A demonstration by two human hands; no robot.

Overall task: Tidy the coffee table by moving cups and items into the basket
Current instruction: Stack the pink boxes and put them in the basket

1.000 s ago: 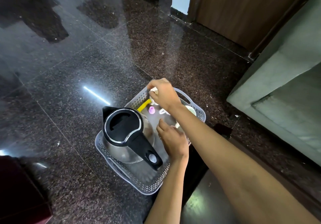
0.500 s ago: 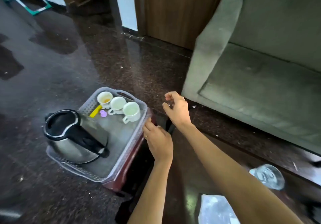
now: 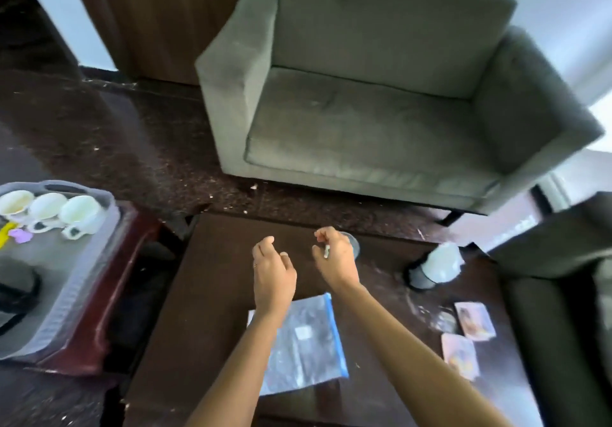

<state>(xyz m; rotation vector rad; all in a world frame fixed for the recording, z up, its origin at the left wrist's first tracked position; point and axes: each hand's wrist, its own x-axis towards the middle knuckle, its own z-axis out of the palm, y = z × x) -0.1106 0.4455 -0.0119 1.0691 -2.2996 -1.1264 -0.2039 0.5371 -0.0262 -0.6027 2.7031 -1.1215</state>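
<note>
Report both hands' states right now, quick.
Left hand: open, fingers loosely curled, holding nothing.
Right hand: fingers curled; a small pale thing shows at them, grip cannot be told.

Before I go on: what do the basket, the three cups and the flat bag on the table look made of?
Basket: grey plastic, matt, going by its perforated-looking moulded wall. Cups: probably glazed white ceramic, smooth with a soft shine. Bag: thin clear plastic film, glossy, blue zip strip along one edge; the blur leaves finer detail open.
</note>
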